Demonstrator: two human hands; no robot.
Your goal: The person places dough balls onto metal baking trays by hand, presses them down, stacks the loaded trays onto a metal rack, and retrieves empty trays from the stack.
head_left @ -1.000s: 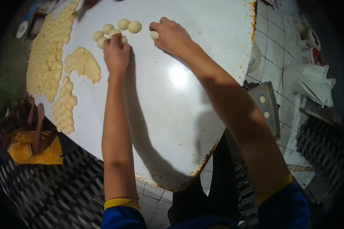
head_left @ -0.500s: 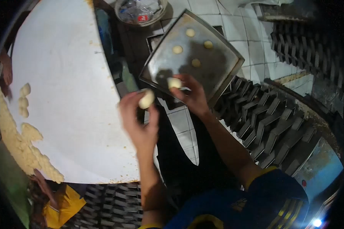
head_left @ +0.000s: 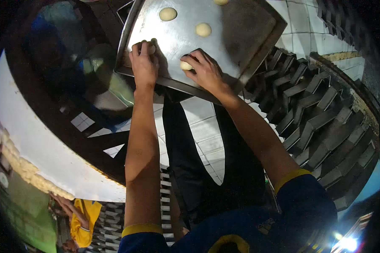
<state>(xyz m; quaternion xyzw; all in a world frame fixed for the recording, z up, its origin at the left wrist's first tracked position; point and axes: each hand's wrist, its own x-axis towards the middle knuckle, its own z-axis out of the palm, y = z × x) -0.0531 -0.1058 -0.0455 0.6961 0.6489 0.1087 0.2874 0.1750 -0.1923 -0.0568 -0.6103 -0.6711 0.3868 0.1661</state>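
A metal baking tray (head_left: 177, 50) lies in front of me with dough balls (head_left: 168, 14) spaced out on it. My right hand (head_left: 206, 71) is over the tray's near part, its fingers closed round a pale dough ball (head_left: 185, 65) at tray level. Near the tray's left corner, my left hand (head_left: 145, 67) points down with curled fingers round another dough ball (head_left: 151, 48), mostly hidden and in shadow. A third dough ball (head_left: 203, 29) sits on the metal beyond my right hand.
On the left stands a white table (head_left: 50, 130) with a long mass of dough (head_left: 29, 168) at its far edge. A co-worker in a yellow shirt (head_left: 84, 221) has hands by that dough. Stacked dark metal pans (head_left: 316, 114) rise on the right.
Both hands have moved forward and down onto the tray, each with its dough ball. My view has turned toward the tray, so the table now shows lower at the left.
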